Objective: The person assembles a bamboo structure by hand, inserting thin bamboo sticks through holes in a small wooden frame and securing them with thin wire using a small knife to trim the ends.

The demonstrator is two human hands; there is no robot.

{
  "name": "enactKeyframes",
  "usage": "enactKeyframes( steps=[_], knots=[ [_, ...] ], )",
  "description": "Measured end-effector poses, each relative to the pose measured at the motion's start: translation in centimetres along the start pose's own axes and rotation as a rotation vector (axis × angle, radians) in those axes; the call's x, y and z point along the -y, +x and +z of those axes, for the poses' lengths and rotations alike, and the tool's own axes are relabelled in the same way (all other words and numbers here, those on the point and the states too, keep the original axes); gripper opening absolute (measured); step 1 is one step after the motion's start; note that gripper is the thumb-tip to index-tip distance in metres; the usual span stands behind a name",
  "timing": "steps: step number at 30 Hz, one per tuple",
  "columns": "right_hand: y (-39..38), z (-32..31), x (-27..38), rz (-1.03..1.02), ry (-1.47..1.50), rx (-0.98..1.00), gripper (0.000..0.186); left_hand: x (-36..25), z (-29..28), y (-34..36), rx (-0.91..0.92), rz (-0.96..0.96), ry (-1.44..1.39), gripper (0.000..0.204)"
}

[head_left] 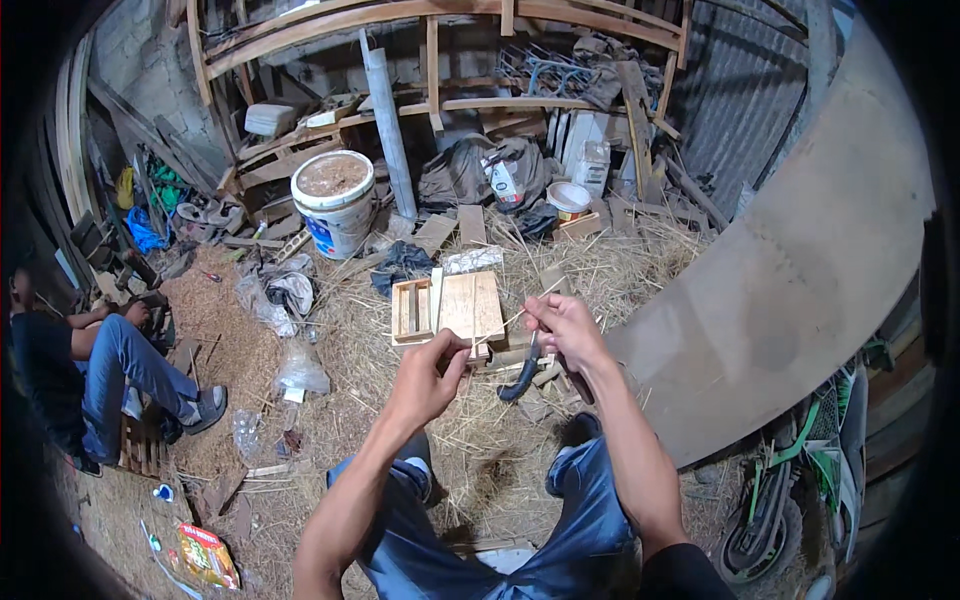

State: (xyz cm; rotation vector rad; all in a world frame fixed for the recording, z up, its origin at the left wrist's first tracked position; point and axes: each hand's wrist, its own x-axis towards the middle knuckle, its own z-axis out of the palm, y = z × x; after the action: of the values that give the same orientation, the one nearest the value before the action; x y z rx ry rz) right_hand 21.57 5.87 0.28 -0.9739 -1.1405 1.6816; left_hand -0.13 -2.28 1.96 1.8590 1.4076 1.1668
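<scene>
My left hand [432,378] is closed in a pinch, with a thin pale straw [474,312] rising from its fingertips in front of a wooden board. My right hand [562,328] also pinches a thin straw [514,319], which slants down toward the left hand. Just below the right fingers is a knife-like tool with a curved black handle [518,384]; whether the hand touches it, I cannot tell. Beyond both hands lies the light wooden board [487,298], beside a small wooden box with compartments [402,313].
A person [105,350] sits at the far left. A white bucket [333,222] with brown contents stands beyond the board, near a smaller white tub [569,200]. A large curved sheet [780,270] leans at right above a green motorbike [790,470]. Straw covers the floor.
</scene>
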Motion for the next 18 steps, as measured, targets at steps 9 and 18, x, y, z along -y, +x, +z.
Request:
enactKeyframes(
  steps=[9, 18],
  knots=[
    [0.5, -0.8, 1.0, -0.021, -0.133, -0.092, 0.022, -0.1, 0.7, -0.1, -0.031, 0.092, 0.044, 0.009],
    [-0.1, -8.5, 0.9, -0.265, -0.248, -0.603, 0.022, 1.6, -2.5, -0.2, -0.11, -0.046, 0.068, 0.011]
  ],
)
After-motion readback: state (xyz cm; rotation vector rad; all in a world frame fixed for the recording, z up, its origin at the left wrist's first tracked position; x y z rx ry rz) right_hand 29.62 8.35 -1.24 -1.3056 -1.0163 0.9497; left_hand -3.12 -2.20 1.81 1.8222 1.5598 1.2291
